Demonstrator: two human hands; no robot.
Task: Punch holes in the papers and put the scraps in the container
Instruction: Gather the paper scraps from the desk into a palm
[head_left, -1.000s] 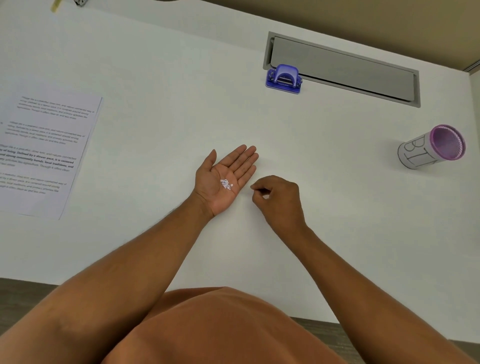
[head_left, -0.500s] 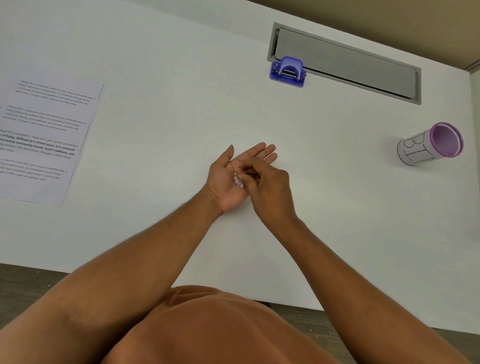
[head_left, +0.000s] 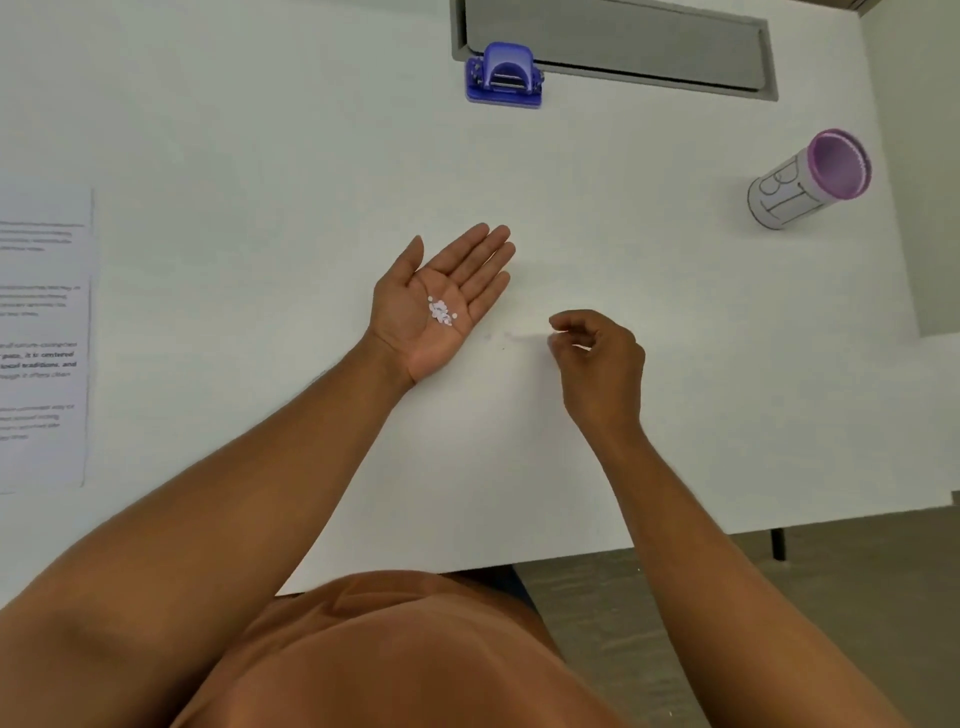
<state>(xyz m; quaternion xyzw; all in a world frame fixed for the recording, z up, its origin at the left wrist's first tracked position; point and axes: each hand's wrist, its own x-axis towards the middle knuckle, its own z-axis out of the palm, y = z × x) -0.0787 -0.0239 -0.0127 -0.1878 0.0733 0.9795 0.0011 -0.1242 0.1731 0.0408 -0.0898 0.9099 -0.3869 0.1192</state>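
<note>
Several paper scraps (head_left: 441, 312) lie in the flat, open-palmed left hand (head_left: 434, 306) — none in the purple-rimmed container (head_left: 810, 179) yet, I'd judge. Right hand (head_left: 597, 358) pinches at faint specks on the white table (head_left: 260, 130); whether it holds one, I cannot tell.

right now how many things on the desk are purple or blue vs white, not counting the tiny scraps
purple or blue: 1, the hole punch
white with a purple rim: 1, the container
white: 1, the printed paper
total: 3
</note>
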